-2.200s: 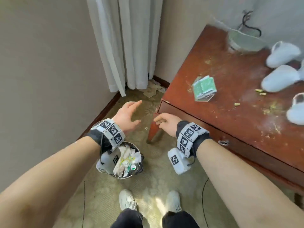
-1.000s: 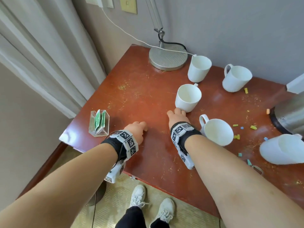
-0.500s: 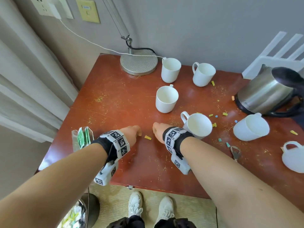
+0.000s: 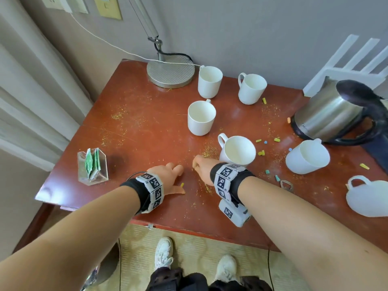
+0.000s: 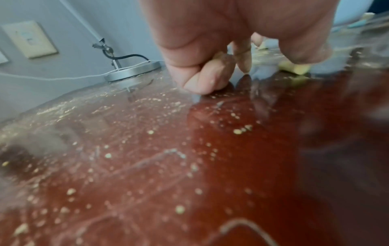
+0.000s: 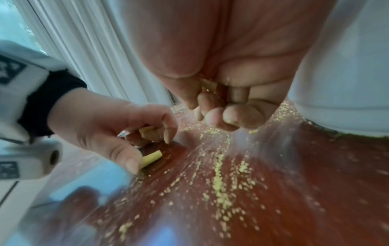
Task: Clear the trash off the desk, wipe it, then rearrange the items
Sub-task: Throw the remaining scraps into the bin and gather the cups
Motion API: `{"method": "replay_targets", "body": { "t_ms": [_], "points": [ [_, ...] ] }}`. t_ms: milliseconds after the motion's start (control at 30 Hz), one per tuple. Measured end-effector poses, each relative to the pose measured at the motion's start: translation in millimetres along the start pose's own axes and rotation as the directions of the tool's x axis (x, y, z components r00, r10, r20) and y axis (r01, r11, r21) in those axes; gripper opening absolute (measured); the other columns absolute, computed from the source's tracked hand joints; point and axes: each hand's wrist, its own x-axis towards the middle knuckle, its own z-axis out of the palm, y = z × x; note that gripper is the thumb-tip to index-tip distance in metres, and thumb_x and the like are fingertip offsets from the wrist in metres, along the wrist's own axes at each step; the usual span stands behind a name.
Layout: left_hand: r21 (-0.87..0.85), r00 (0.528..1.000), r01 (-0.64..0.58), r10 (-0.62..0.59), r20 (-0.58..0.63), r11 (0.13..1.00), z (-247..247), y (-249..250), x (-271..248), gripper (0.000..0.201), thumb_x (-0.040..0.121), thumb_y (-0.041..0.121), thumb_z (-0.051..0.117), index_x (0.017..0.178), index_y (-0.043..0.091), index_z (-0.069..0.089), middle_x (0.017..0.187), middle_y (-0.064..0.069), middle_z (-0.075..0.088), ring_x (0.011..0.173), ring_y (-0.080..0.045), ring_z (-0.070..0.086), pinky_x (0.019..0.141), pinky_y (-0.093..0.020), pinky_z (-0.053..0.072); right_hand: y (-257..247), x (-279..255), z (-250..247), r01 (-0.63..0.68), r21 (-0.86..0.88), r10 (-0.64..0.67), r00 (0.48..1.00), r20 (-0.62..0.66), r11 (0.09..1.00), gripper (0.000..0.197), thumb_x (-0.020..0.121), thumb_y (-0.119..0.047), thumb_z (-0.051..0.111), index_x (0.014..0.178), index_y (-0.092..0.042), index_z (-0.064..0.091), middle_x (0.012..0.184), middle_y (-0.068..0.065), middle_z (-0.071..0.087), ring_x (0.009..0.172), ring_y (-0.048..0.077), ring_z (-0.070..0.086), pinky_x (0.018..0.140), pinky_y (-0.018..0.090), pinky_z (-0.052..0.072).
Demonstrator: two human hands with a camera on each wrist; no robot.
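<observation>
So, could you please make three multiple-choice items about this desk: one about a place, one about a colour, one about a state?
1. Where does the clear plastic holder of green packets stand?
A) near the front left corner of the red-brown wooden desk
B) inside a mug
C) on the floor

2. What colour is the small stick beside the left hand?
A) blue
B) yellow
C) black

3. How does the white mug nearest the steel kettle lie?
A) upright
B) upside down
C) on its side

Answers:
1 A, it sits on the desk by that corner.
2 B, the head and right wrist views both show yellow.
3 C, its mouth faces sideways.
</observation>
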Motion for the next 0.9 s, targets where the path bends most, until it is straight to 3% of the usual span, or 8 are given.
{"method": "replay_targets", "body": {
  "t_ms": [167,267,400,467,567,667,767,900],
  "points": [
    [0.000,0.995,0.086,-0.086,-0.052,0.996,15,32,-6,0.037,0.102,0.024,0.031,0.137,0.014,0.028,0.134,-0.009,0.034,0.113,-0.030,0.052,0.092,-0.038,0.046,31,-21,0,0.155,-0.104,-0.149,0.986,0.070,0.982,0.024,0.096,-0.007,0.037,0.118,-0.015,0.041,0.087,0.005,0.051,0.062,0.014,0.039,0.055,0.026,0.033],
    [-0.178,0.966,0.229,-0.246,-0.079,0.957,21,45,-10,0.050,0.090,-0.006,0.039,0.134,0.013,0.026,0.132,-0.010,0.033,0.111,-0.030,0.050,0.091,-0.036,0.047,50,-34,1,0.172,-0.207,-0.161,0.985,0.068,0.963,0.027,0.098,-0.013,0.038,0.124,-0.011,0.047,0.111,0.012,0.057,0.078,0.020,0.046,0.069,0.029,0.039],
    [-0.313,0.899,0.377,-0.426,-0.103,0.872,21,66,-13,0.044,0.088,-0.008,0.037,0.128,0.006,0.029,0.128,-0.014,0.035,0.109,-0.033,0.051,0.091,-0.037,0.045,83,-58,-12,0.165,-0.255,-0.141,0.984,0.112,0.953,0.033,0.099,-0.006,0.036,0.129,-0.007,0.050,0.135,0.007,0.048,0.122,0.025,0.047,0.093,0.026,0.037],
    [-0.359,0.858,0.444,-0.505,-0.095,0.821,20,74,-13,0.036,0.089,-0.007,0.037,0.123,0.004,0.033,0.124,-0.014,0.034,0.108,-0.034,0.051,0.091,-0.038,0.046,108,-68,-18,0.109,-0.278,-0.095,0.994,0.061,0.954,0.033,0.099,-0.006,0.036,0.128,-0.006,0.051,0.134,0.007,0.049,0.123,0.025,0.047,0.092,0.025,0.036],
    [-0.491,0.817,0.474,-0.573,-0.064,0.731,15,85,-15,0.029,0.092,-0.002,0.036,0.120,0.002,0.034,0.125,-0.017,0.038,0.110,-0.037,0.052,0.092,-0.041,0.044,144,-75,-22,-0.100,-0.235,0.074,0.990,-0.116,0.967,0.031,0.095,-0.009,0.041,0.124,-0.004,0.050,0.124,0.017,0.055,0.112,0.033,0.054,0.088,0.035,0.043],
    [-0.541,0.842,0.422,-0.535,-0.062,0.727,12,96,-20,0.027,0.094,0.006,0.041,0.120,0.002,0.034,0.120,-0.020,0.052,0.108,-0.036,0.055,0.088,-0.040,0.045,171,-76,-17,-0.249,-0.192,0.206,0.954,-0.216,0.949,0.034,0.091,-0.004,0.042,0.125,-0.008,0.039,0.127,0.014,0.047,0.114,0.031,0.052,0.090,0.038,0.042],
    [-0.563,0.900,0.292,-0.421,-0.112,0.773,12,111,-22,0.030,0.096,0.011,0.039,0.124,0.002,0.041,0.118,-0.019,0.058,0.107,-0.035,0.057,0.089,-0.039,0.045,181,-69,-3,-0.242,-0.240,0.158,0.933,-0.323,0.940,0.028,0.098,-0.013,0.035,0.126,-0.012,0.036,0.129,0.013,0.044,0.113,0.030,0.050,0.089,0.036,0.040],
    [-0.580,0.964,0.179,-0.260,-0.059,0.795,8,126,-27,0.032,0.100,0.009,0.030,0.126,0.005,0.048,0.130,-0.012,0.053,0.120,-0.029,0.051,0.097,-0.033,0.039,177,-55,15,-0.223,-0.290,0.130,0.943,-0.308,0.931,0.031,0.101,-0.021,0.027,0.131,-0.015,0.033,0.131,0.015,0.035,0.117,0.033,0.041,0.095,0.039,0.037]
  ]
}}
